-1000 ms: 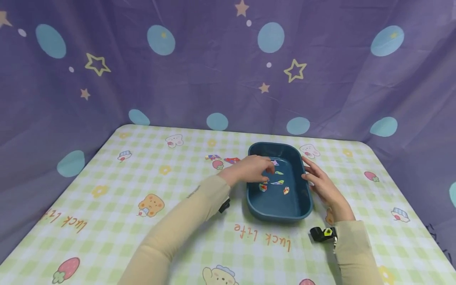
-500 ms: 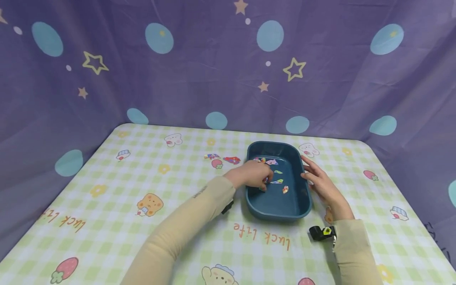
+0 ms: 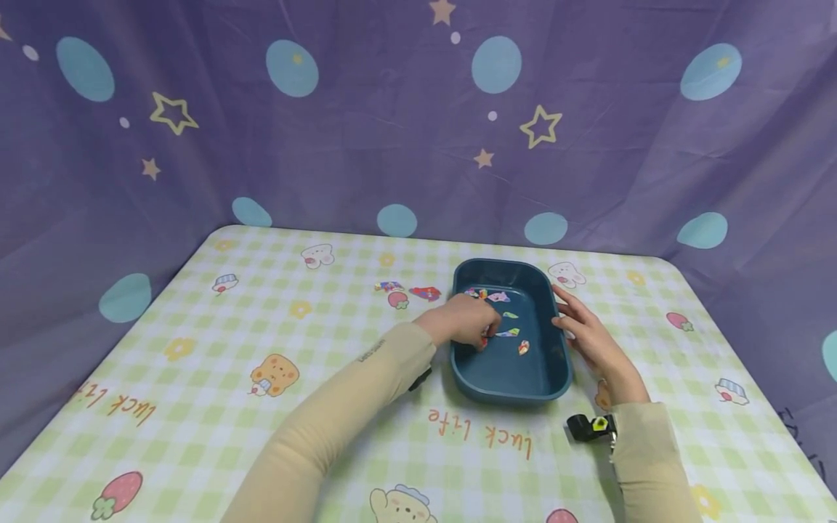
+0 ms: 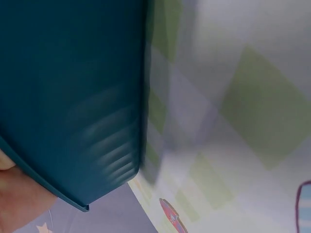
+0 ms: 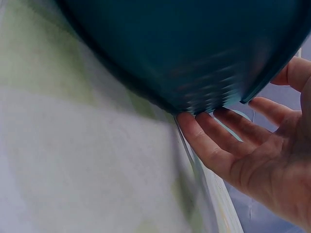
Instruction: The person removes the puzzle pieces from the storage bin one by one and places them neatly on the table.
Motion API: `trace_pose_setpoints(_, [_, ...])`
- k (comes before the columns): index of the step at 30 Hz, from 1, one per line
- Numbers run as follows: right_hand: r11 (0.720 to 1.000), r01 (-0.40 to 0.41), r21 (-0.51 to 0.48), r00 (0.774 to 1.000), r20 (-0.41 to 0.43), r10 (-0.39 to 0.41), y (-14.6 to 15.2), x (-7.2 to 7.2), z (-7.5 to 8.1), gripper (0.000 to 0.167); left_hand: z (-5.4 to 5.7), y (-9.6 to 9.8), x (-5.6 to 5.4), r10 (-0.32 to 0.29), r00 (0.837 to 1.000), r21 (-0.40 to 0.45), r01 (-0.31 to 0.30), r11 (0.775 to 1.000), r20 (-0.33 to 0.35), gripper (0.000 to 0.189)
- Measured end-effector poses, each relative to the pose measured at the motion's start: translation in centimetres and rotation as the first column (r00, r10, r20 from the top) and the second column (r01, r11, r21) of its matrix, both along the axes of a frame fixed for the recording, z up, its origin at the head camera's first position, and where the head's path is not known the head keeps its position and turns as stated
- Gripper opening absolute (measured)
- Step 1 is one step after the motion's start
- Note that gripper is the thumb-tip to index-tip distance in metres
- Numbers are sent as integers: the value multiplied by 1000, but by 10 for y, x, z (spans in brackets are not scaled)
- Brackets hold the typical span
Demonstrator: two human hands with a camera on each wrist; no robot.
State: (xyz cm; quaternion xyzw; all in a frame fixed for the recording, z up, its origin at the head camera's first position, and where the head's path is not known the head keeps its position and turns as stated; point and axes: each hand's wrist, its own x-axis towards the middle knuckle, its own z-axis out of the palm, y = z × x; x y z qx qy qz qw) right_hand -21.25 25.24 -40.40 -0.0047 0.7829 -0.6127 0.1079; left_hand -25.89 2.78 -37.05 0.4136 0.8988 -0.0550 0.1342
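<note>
A dark blue-green rectangular box [image 3: 510, 388] with rounded corners stands on the table. My left hand [image 3: 467, 319] reaches over its left rim, fingers bent down to the box floor. Thumb and fingertips pinch at a small colourful piece [image 3: 484, 342], mostly covered by them. More colourful pieces lie around it, among them a pointed green one [image 3: 508, 333], an orange one [image 3: 523, 348] and a pinkish one [image 3: 500, 297]. On the box's right side, my right hand [image 3: 595, 345] rests its fairly straight fingertips [image 5: 192, 124] against the outer wall, thumb at the rim.
Left of the box, a red piece [image 3: 426, 293] and a multicoloured piece [image 3: 389, 287] lie on the green-checked tablecloth [image 3: 216, 421]. Behind the table hangs a purple curtain [image 3: 392, 174]. A black wrist camera [image 3: 588, 428] sits below my right hand.
My left hand has lowered into the box and slightly toward me, its fingers closing at the small piece and uncovering pieces behind it. The right hand stays on the box's side.
</note>
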Motion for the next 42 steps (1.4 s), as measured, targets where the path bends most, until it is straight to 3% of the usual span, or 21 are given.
trace_pose_setpoints(9, [1000,11,8,1000,6,-12,-1,1,0,64,-3,0,-1,-12,1000,7,12,1000,-3,14])
trace_pose_setpoints(25, [1000,6,-4,1000,10,-6,0,1,0,64,1,-1,1,-21,999,-26,20,999,-24,20])
trace_pose_setpoints(42, [1000,0,3,1000,4,0,0,3,4,65,-2,0,-3,-6,1000,26,6,1000,-17,21])
